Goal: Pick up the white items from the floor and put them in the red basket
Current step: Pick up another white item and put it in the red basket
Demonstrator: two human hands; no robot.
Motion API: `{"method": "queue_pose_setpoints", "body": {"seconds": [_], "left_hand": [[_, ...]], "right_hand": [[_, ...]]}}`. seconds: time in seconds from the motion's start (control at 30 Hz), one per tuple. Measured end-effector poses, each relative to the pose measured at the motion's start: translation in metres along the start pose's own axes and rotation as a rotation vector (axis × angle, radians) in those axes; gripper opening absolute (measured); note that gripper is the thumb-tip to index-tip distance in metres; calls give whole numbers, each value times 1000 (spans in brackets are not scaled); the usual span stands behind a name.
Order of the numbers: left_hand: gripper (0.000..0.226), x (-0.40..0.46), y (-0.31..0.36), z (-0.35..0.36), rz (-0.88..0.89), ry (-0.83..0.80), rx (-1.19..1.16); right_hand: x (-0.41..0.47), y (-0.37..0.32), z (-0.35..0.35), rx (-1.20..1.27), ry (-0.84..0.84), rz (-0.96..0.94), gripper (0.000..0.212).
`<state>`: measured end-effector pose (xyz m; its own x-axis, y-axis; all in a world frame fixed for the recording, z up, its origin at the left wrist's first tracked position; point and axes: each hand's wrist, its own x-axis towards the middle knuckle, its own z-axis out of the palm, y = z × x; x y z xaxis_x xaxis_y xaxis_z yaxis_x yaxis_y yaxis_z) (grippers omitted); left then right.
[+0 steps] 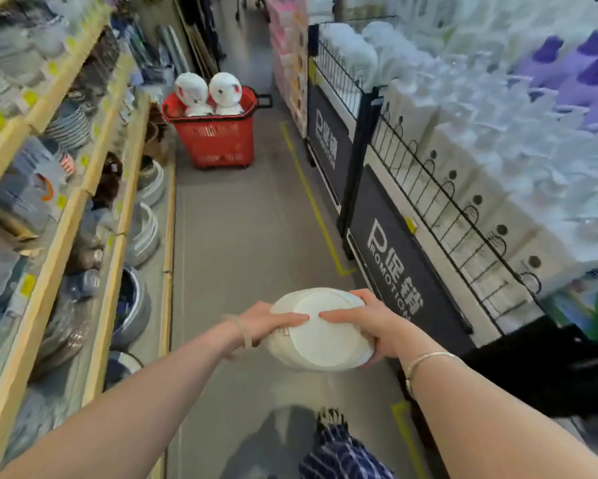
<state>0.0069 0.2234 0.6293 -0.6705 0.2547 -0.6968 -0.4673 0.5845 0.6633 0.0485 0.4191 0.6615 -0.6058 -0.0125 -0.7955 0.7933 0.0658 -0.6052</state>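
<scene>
**White item held in both hands, down the aisle from the red basket**

Both hands hold a round white item (321,331) above the grey floor (242,236), well short of the red basket (212,134). The left hand (263,323) grips its left side and the right hand (363,323) its right, fingers (335,316) laid over its flat face. Two white items (206,95) stand in the basket, beside the wooden shelves (111,257).

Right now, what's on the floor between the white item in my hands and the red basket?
Nothing: the head view shows bare grey aisle floor between the white item and the red basket.
</scene>
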Motion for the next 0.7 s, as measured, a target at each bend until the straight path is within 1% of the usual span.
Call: {"method": "queue_pose_setpoints", "body": {"seconds": [0.07, 0.1, 0.2, 0.3, 0.43, 0.53, 0.63, 0.7], "left_hand": [[40, 26, 19, -29, -16, 26, -69], [41, 39, 28, -46, -24, 60, -110], [33, 77, 51, -102, -44, 158, -198], [30, 117, 70, -164, -71, 185, -231], [41, 184, 92, -266, -86, 203, -249], [38, 225, 113, -339, -79, 228, -231], [49, 263, 135, -402, -79, 248, -260], [49, 287, 152, -438, -90, 254, -268]], "right_hand": [[29, -52, 0, -52, -32, -11, 65], [45, -80, 2, -81, -51, -17, 65], [93, -154, 19, -168, -108, -14, 63], [148, -219, 41, -270, -133, -25, 64], [229, -315, 82, -279, -172, -37, 66], [278, -385, 111, -284, -174, -44, 64], [320, -452, 133, -305, -200, -52, 65], [345, -492, 143, -302, -202, -45, 64]]}}
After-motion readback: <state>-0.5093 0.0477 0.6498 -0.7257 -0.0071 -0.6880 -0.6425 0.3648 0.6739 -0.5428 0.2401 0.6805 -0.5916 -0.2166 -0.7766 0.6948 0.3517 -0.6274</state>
